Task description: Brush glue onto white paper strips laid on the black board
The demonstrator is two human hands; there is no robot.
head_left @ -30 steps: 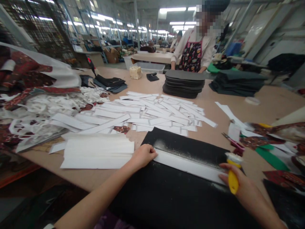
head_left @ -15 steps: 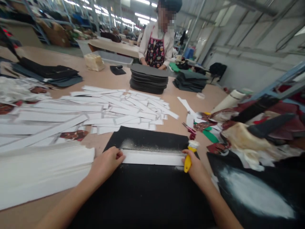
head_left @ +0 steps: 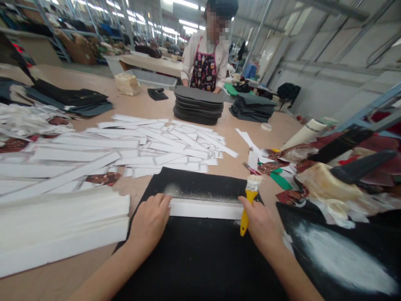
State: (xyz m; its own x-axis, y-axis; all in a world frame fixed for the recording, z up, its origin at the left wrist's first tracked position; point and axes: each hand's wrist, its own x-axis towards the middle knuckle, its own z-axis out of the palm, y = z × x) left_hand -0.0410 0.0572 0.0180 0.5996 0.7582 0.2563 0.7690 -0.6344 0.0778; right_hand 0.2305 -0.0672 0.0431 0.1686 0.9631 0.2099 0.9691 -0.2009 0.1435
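Observation:
A white strip (head_left: 205,209) lies crosswise on a black sheet (head_left: 200,259) in front of me. My left hand (head_left: 151,218) is closed over the strip's left end, fingers together and curled down; their tips are partly hidden. At the right end, my right hand (head_left: 264,225) grips a paintbrush with a yellow handle (head_left: 245,214), bristles pointing away from me. The right thumb touches the strip's end. Whitish residue marks the black sheet just beyond the strip. On the left lies a stack of white strips (head_left: 62,225).
Many loose white strips (head_left: 131,144) spread over the table beyond. Small scissors (head_left: 251,168) and scraps lie to the right, near a black piece smeared white (head_left: 341,255). A co-worker (head_left: 205,62) stands behind a stack of dark grey pieces (head_left: 198,106).
My left hand has turned palm-down over the strip's left end, covering more of it. The brush in my right hand has tilted more upright. The view has shifted slightly.

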